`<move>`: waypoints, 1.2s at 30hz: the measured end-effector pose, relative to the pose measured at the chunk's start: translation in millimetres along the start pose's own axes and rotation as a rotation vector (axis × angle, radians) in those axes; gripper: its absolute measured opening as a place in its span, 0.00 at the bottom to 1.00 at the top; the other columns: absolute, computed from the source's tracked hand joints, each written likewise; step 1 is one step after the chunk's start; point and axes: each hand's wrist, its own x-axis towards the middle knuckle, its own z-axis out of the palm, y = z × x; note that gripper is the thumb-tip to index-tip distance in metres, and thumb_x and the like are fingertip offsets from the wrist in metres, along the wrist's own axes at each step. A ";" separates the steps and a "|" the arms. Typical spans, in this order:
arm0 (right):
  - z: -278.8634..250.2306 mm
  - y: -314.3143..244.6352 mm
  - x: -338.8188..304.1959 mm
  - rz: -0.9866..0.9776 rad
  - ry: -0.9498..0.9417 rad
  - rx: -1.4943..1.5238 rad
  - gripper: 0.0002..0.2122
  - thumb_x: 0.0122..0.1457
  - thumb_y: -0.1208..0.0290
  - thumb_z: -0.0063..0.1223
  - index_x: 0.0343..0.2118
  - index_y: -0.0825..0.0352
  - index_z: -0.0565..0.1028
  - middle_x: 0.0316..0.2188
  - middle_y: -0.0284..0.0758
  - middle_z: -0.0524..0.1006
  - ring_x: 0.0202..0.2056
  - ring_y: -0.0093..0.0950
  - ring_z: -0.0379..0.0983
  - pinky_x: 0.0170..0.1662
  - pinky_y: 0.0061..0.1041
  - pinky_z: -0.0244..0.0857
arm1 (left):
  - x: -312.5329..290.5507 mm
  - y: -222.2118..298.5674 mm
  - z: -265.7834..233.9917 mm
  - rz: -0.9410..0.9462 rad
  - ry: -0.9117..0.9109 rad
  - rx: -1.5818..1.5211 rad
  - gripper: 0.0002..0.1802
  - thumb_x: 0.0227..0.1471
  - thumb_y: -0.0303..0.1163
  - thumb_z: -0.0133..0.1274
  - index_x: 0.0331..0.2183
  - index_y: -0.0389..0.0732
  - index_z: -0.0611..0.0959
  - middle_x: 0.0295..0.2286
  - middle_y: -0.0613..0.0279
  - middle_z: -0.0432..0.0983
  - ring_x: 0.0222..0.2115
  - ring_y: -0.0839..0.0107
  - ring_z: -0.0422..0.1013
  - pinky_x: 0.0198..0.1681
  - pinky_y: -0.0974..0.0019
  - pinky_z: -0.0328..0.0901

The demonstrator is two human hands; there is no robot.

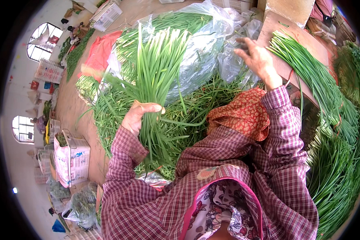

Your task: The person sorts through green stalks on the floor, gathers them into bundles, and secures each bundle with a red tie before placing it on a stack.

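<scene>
My left hand (139, 116) is closed around a thick bunch of long green chive stalks (158, 68), held upright with the tips fanning away from me. My right hand (257, 59) is raised with fingers apart, holding nothing, beside a clear plastic bag (204, 52) full of the same greens. Just right of that hand, a neat row of chive stalks (308, 68) lies across a cardboard box (292, 34). Loose chives (188, 116) are piled under both hands. I wear a plaid shirt and a floral apron.
Bundled chives (340, 160) are stacked thickly at the right. A red cloth (100, 50) lies at the upper left, near white crates (106, 16). A white sack (74, 158) stands on the floor at left, with plastic bags of greens (82, 206) below it.
</scene>
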 end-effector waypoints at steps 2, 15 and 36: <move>5.6 -16.8 -7.2 -0.040 0.008 0.148 0.15 0.59 0.56 0.53 0.40 0.63 0.77 0.34 0.42 0.79 0.37 0.39 0.77 0.40 0.33 0.70 | -2.2 -3.8 5.0 -0.015 -0.023 -0.099 0.18 0.39 0.29 0.60 0.35 0.31 0.80 0.24 0.55 0.77 0.24 0.66 0.75 0.28 0.68 0.71; -10.7 -92.2 18.7 -0.179 0.158 0.361 0.14 0.56 0.54 0.56 0.32 0.61 0.81 0.26 0.37 0.79 0.27 0.36 0.77 0.33 0.33 0.70 | -12.8 0.9 23.4 -0.095 -0.134 -0.105 0.28 0.34 0.32 0.63 0.41 0.33 0.77 0.25 0.54 0.77 0.24 0.66 0.74 0.28 0.66 0.69; -1.0 -128.4 -9.3 -0.605 0.256 0.051 0.06 0.53 0.67 0.56 0.32 0.59 0.74 0.28 0.28 0.74 0.35 0.31 0.70 0.44 0.32 0.62 | -10.6 -14.1 50.2 -0.035 -0.138 -0.206 0.23 0.34 0.41 0.60 0.32 0.34 0.79 0.24 0.59 0.73 0.22 0.69 0.70 0.28 0.66 0.67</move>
